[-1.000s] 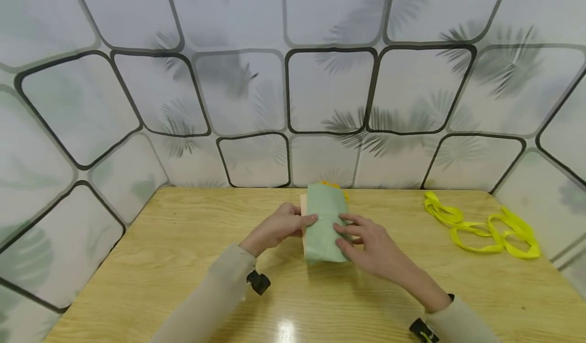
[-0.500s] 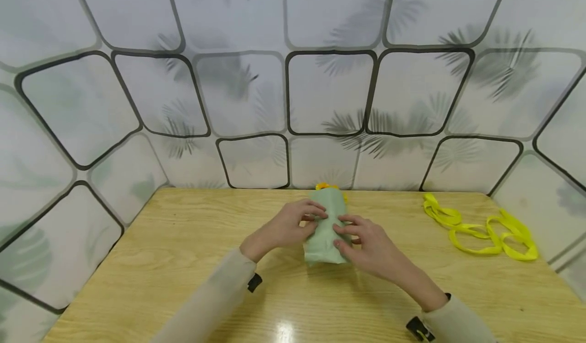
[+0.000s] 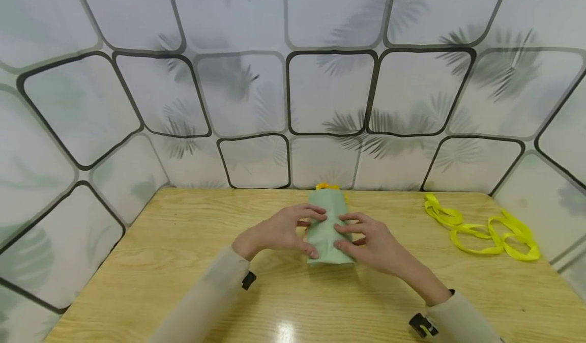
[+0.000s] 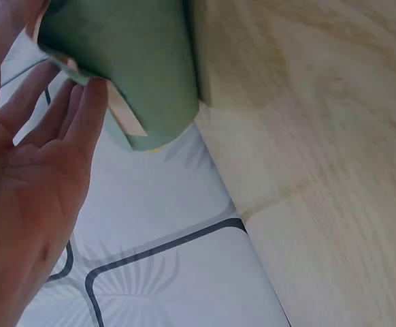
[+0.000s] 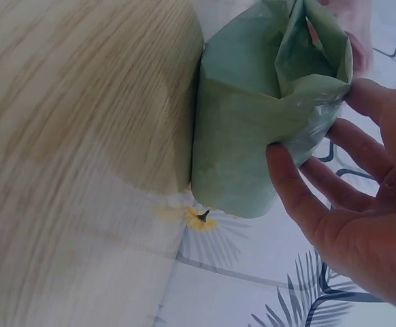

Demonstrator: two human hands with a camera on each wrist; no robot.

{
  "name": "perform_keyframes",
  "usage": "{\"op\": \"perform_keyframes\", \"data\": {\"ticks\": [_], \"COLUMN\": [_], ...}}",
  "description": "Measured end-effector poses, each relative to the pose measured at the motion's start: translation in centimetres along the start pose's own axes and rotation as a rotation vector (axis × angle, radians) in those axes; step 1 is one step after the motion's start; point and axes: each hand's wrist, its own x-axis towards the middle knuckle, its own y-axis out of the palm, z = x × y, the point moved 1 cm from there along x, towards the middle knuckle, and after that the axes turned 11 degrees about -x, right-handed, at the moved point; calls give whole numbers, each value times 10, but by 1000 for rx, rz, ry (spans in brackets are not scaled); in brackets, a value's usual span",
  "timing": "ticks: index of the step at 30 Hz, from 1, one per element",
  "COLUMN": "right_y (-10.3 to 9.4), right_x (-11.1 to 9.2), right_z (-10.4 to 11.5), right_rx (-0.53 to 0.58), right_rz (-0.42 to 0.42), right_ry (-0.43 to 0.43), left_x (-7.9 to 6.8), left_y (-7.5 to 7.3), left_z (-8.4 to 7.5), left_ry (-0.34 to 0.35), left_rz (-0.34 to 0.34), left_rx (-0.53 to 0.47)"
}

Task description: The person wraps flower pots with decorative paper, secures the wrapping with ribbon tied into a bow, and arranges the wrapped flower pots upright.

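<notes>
A roll of light green wrapping paper [image 3: 328, 241] lies on the table, with yellow flowers [image 3: 327, 186] showing at its far end. My left hand [image 3: 281, 229] holds the roll's left side, thumb near the close end and fingers on top. On the other side my right hand [image 3: 376, 244] grips the paper with curled, spread fingers. In the left wrist view, a pale peach strip [image 4: 125, 112] shows along the paper's edge. The right wrist view shows the paper's near end folded and creased, and a yellow flower [image 5: 200, 221] beyond the far end. What is inside the roll is mostly hidden.
A loose yellow ribbon [image 3: 480, 231] lies in loops at the table's right side. The wooden table [image 3: 183, 261] ends against a patterned fabric backdrop [image 3: 329, 93] at the back and sides.
My left hand has brought the paper's left edge over, covering the peach layer, and its thumb has slid toward the near end. My right hand stays in place.
</notes>
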Motion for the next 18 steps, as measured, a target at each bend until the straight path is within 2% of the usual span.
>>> {"op": "perform_keyframes", "data": {"ticks": [5, 10, 12, 14, 18], "right_y": [5, 13, 13, 9, -4], "right_x": [3, 8, 10, 10, 6], "right_z": [-2, 0, 2, 2, -6], "right_rx": [1, -152, -198, -162, 40], "right_rz": [-27, -122, -135, -95, 113], "right_ry": [-29, -105, -123, -131, -84], "left_x": [3, 2, 1, -1, -3], "left_y": [8, 18, 21, 23, 25], "left_z": [2, -1, -2, -2, -2], "left_ry": [92, 179, 199, 208, 211], "left_rz": [-71, -158, -181, -197, -206], "left_rx": [119, 328, 400, 452, 492]}}
